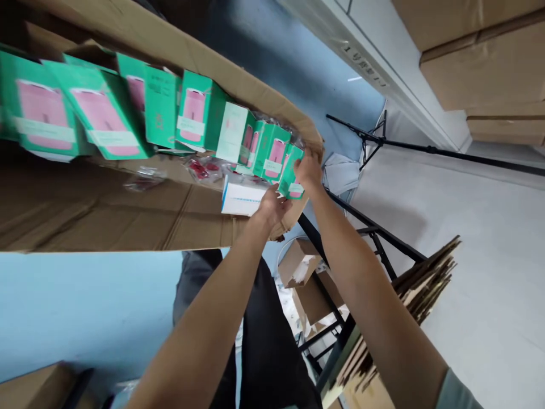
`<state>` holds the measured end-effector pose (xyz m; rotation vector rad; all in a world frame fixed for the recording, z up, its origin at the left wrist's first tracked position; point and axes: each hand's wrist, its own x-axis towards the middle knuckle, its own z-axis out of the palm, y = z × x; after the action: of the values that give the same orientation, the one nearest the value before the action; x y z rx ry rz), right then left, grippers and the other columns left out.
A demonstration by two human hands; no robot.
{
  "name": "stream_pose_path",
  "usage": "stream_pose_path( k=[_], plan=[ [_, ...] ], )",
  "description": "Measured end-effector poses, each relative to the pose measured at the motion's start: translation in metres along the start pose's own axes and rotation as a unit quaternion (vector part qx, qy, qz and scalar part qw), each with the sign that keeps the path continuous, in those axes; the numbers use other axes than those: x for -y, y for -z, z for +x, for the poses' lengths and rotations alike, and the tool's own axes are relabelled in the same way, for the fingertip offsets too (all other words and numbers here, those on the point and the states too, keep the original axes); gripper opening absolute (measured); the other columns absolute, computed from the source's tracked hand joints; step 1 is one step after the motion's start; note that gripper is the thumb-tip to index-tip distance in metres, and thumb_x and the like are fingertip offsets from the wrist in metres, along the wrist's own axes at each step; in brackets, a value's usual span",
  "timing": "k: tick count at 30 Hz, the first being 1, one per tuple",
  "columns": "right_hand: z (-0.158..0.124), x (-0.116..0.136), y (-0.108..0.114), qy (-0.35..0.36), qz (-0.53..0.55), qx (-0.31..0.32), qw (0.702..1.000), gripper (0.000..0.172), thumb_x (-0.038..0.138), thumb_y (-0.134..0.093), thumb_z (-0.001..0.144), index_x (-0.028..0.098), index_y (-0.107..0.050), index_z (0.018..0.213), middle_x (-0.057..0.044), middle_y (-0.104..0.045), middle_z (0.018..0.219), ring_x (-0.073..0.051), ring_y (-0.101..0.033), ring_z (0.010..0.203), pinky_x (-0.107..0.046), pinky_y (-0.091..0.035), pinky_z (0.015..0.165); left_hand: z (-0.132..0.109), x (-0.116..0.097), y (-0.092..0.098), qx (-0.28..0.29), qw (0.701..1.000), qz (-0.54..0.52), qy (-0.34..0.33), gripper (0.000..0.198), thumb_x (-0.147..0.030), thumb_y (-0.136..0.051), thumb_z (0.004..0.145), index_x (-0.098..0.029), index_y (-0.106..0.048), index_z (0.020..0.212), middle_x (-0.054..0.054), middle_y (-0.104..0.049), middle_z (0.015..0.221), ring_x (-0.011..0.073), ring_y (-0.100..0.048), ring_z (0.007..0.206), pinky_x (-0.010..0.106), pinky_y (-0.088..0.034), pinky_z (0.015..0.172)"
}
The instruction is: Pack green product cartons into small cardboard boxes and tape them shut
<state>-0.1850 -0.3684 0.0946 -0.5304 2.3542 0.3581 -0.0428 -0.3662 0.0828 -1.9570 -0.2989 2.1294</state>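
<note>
My right hand (310, 170) is at the right end of a long cardboard carton (114, 221), its fingers closed on the right edge of a small green box (284, 180) with a pink picture on its front. Against the lower left side of that box, my left hand (273, 205) has its fingers gripping it, partly hidden. More green boxes (196, 113) with pink pictures stand in a row to the left inside the carton. Just left of my left hand lies a white box (240, 196) with blue print.
Clear plastic bags with red contents (206, 168) lie in the carton. A black metal frame (378, 250) stands at the right near flattened cardboard sheets (426, 284). Open cartons (300, 261) sit below it, and large cartons (485, 62) are stacked at the upper right.
</note>
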Motion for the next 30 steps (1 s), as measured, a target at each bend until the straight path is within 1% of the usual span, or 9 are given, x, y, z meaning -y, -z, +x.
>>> stream_pose_path(
  k=[3, 6, 9, 12, 15, 18, 21, 25, 30],
  plan=[
    [-0.006, 0.003, -0.004, -0.003, -0.008, 0.001, 1.000, 0.056, 0.022, -0.049, 0.116, 0.012, -0.051, 0.170, -0.026, -0.055, 0.172, -0.036, -0.075, 0.140, -0.049, -0.063, 0.118, 0.009, 0.003, 0.001, -0.006, 0.999, -0.038, 0.001, 0.022, -0.034, -0.073, 0.102, -0.019, -0.069, 0.118, 0.009, -0.067, 0.098, 0.0219, -0.070, 0.083, 0.028, -0.061, 0.070],
    [-0.022, 0.009, -0.004, 0.012, -0.005, -0.005, 1.000, 0.058, 0.021, -0.049, 0.115, 0.019, -0.050, 0.173, -0.021, -0.053, 0.176, -0.033, -0.075, 0.139, -0.047, -0.063, 0.119, 0.007, 0.006, 0.010, -0.027, 0.996, -0.078, 0.013, 0.027, -0.030, -0.073, 0.099, -0.020, -0.067, 0.123, 0.011, -0.068, 0.106, 0.0246, -0.074, 0.096, 0.032, -0.066, 0.083],
    [-0.046, 0.020, 0.001, 0.027, 0.016, -0.001, 1.000, 0.060, 0.022, -0.051, 0.115, 0.021, -0.048, 0.175, -0.019, -0.048, 0.181, -0.033, -0.075, 0.138, -0.048, -0.064, 0.120, -0.009, 0.010, 0.029, -0.029, 0.995, -0.092, 0.025, 0.028, -0.032, -0.070, 0.100, -0.021, -0.063, 0.124, 0.013, -0.066, 0.111, 0.0248, -0.073, 0.103, 0.033, -0.067, 0.091],
    [-0.074, 0.036, 0.012, 0.050, 0.051, 0.003, 0.997, 0.058, 0.026, -0.053, 0.116, 0.021, -0.049, 0.174, -0.020, -0.046, 0.183, -0.036, -0.075, 0.138, -0.053, -0.065, 0.118, -0.037, 0.010, 0.057, -0.003, 0.999, -0.052, 0.006, 0.024, -0.034, -0.069, 0.098, -0.022, -0.061, 0.117, 0.012, -0.063, 0.108, 0.0250, -0.072, 0.102, 0.035, -0.068, 0.093],
    [-0.110, 0.055, 0.025, 0.067, 0.086, -0.005, 0.994, 0.057, 0.027, -0.053, 0.115, 0.023, -0.049, 0.172, -0.020, -0.049, 0.181, -0.037, -0.073, 0.142, -0.055, -0.066, 0.118, -0.079, 0.006, 0.093, 0.008, 0.998, 0.008, -0.056, 0.020, -0.036, -0.072, 0.091, -0.024, -0.061, 0.102, 0.010, -0.061, 0.100, 0.0248, -0.072, 0.096, 0.037, -0.068, 0.092],
    [-0.152, 0.072, 0.041, 0.065, 0.122, -0.017, 0.990, 0.055, 0.027, -0.056, 0.115, 0.020, -0.052, 0.169, -0.021, -0.054, 0.177, -0.035, -0.071, 0.148, -0.051, -0.064, 0.122, -0.129, 0.000, 0.130, -0.008, 0.990, 0.049, -0.128, 0.019, -0.031, -0.074, 0.079, -0.025, -0.059, 0.088, 0.007, -0.062, 0.091, 0.0217, -0.071, 0.089, 0.035, -0.068, 0.090],
    [-0.201, 0.085, 0.060, 0.063, 0.165, -0.032, 0.984, 0.052, 0.028, -0.060, 0.114, 0.018, -0.056, 0.165, -0.021, -0.061, 0.170, -0.034, -0.069, 0.152, -0.047, -0.063, 0.123, -0.184, -0.003, 0.161, -0.027, 0.982, 0.081, -0.170, 0.018, -0.025, -0.074, 0.074, -0.025, -0.059, 0.084, 0.004, -0.065, 0.085, 0.0200, -0.071, 0.087, 0.034, -0.067, 0.092],
    [-0.276, 0.089, 0.087, 0.079, 0.215, -0.067, 0.971, 0.051, 0.029, -0.060, 0.116, 0.017, -0.056, 0.165, -0.021, -0.062, 0.170, -0.032, -0.066, 0.156, -0.044, -0.062, 0.123, -0.256, 0.004, 0.188, -0.048, 0.965, 0.124, -0.224, 0.013, -0.023, -0.072, 0.075, -0.024, -0.062, 0.083, 0.001, -0.066, 0.082, 0.0179, -0.073, 0.088, 0.034, -0.066, 0.094],
    [-0.374, 0.073, 0.118, 0.099, 0.290, -0.140, 0.941, 0.054, 0.031, -0.062, 0.115, 0.020, -0.055, 0.168, -0.021, -0.061, 0.173, -0.031, -0.068, 0.154, -0.042, -0.065, 0.119, -0.339, 0.022, 0.217, -0.002, 0.934, 0.202, -0.296, 0.008, -0.029, -0.071, 0.078, -0.024, -0.064, 0.077, 0.005, -0.075, 0.088, 0.0196, -0.078, 0.097, 0.033, -0.065, 0.100]
  ],
)
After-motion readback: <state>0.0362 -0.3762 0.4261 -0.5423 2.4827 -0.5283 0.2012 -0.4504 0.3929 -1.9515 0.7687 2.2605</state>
